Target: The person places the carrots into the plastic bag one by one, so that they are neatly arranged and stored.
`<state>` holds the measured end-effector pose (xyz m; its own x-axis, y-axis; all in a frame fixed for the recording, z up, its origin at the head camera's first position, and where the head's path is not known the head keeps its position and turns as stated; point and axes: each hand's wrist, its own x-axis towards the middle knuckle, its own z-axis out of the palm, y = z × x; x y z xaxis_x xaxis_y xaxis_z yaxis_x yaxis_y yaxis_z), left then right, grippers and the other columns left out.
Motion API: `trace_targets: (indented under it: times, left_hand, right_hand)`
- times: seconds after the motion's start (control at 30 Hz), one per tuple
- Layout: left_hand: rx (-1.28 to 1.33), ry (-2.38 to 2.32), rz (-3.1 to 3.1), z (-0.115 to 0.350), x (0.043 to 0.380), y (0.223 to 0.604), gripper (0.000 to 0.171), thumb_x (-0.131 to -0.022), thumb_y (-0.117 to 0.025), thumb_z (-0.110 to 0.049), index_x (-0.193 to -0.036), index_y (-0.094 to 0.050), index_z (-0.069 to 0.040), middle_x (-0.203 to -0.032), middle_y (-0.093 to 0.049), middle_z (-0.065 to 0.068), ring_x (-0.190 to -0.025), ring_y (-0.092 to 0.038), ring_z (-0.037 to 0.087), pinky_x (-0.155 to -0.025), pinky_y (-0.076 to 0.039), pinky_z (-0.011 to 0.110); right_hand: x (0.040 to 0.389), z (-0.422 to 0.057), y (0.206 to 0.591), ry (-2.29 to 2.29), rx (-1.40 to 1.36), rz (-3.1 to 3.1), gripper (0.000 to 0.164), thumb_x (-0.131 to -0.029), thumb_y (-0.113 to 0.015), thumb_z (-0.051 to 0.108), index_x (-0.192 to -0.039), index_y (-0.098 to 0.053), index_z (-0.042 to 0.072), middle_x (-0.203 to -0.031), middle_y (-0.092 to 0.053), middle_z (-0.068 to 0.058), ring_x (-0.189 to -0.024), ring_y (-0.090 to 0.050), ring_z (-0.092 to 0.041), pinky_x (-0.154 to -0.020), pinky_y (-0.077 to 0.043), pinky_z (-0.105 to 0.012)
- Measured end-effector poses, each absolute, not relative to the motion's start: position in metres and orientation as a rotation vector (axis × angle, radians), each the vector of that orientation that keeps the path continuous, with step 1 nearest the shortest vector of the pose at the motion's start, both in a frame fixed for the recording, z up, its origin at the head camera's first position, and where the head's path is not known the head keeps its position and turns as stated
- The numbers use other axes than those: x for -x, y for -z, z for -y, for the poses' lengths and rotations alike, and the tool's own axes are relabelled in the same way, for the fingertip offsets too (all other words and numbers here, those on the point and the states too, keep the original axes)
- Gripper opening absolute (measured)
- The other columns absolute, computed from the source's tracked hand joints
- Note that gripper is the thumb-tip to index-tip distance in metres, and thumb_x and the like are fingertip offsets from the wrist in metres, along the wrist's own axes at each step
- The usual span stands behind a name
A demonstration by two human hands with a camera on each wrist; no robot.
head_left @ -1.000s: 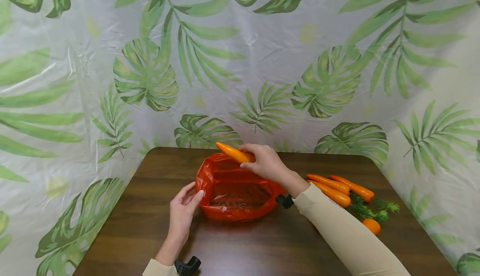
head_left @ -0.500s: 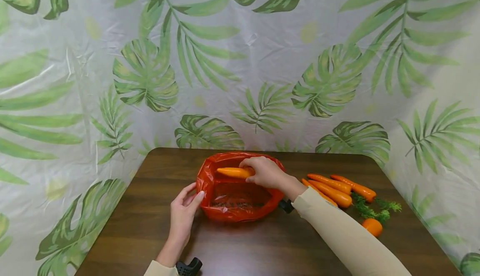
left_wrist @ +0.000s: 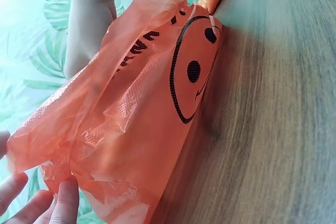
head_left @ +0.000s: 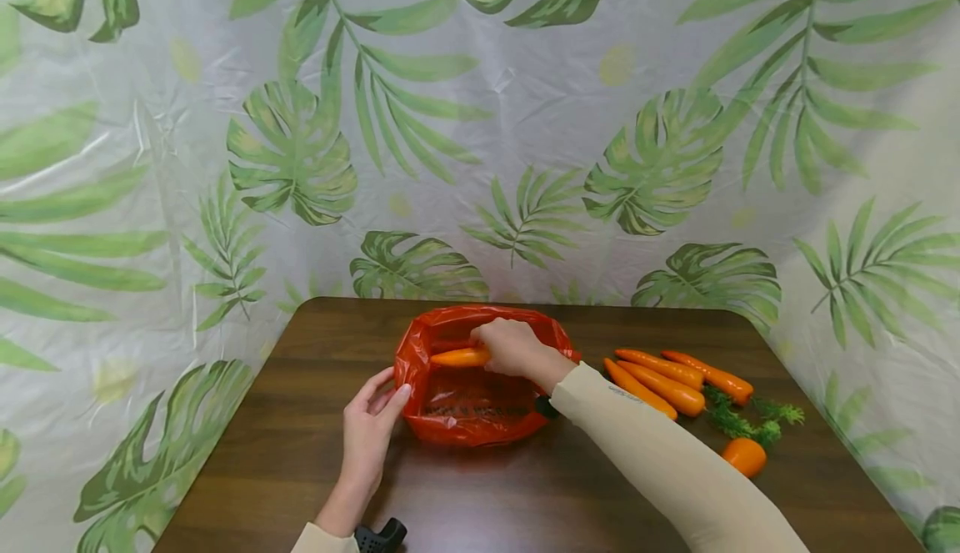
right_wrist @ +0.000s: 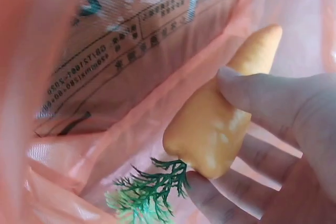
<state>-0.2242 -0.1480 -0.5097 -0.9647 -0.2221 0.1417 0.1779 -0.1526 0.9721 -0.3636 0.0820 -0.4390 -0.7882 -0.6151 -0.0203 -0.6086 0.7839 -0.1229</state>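
"Carrot [head_left: 457, 358], where?"
"Inside the red plastic bag [head_left: 480, 431], gripped by the right hand [head_left: 513, 348]; the left hand [head_left: 366, 424] pinches the bag."
"Step?"
"Likely bagging; next calls for release."

Your bag [left_wrist: 142, 145] bears a smiley face [left_wrist: 193, 71]; inside, you pick out "CE" above blurred small print [right_wrist: 118, 51]; your sleeve's [head_left: 667, 449] lettering is illegible.

Six carrots [head_left: 665, 389], one bag [head_left: 472, 430], two wrist cameras [head_left: 380, 536], one desk [head_left: 525, 503].
Five carrots at right on the desk, four in the far bunch and one nearer; one in the bag. One left grip [head_left: 367, 428], one right grip [head_left: 513, 349].
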Motion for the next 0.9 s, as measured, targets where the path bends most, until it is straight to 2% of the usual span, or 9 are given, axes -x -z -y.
trace_targets:
  times: [0.3, 0.63, 0.9]
  left_hand:
    - [-0.058, 2.209, 1.855, 0.147, 0.222, 0.510, 0.048, -0.091, -0.077, -0.025, -0.133, -0.063, -0.008, -0.132, -0.061, 0.018, -0.111, -0.066, 0.027, -0.087, -0.055, 0.032]
    - [-0.052, 2.194, 1.856, 0.146, 0.224, 0.510, 0.047, -0.091, -0.077, -0.023, -0.133, -0.063, -0.007, -0.131, -0.062, 0.019, -0.109, -0.067, 0.026, -0.086, -0.056, 0.029]
    - [-0.068, 2.204, 1.852, 0.145, 0.223, 0.511, 0.048, -0.091, -0.078, -0.024, -0.133, -0.063, -0.007, -0.132, -0.061, 0.019, -0.109, -0.067, 0.022, -0.087, -0.056, 0.029]
  right_hand:
    - [0.370, -0.074, 0.457, 0.108, 0.957, -2.955, 0.025, -0.085, -0.080, 0.012, -0.109, -0.074, 0.017, -0.092, -0.068, 0.002, -0.072, -0.059, -0.017, -0.062, -0.053, -0.034]
    - [0.375, -0.078, 0.466, 0.114, 0.876, -3.005, 0.031, -0.090, -0.071, 0.006, -0.120, -0.073, 0.016, -0.106, -0.072, -0.001, -0.084, -0.066, -0.021, -0.067, -0.057, -0.036]
    - [0.370, -0.085, 0.467, 0.086, 0.903, -3.029, 0.034, -0.090, -0.074, 0.012, -0.123, -0.072, 0.015, -0.106, -0.071, -0.003, -0.089, -0.066, -0.023, -0.071, -0.058, -0.040]
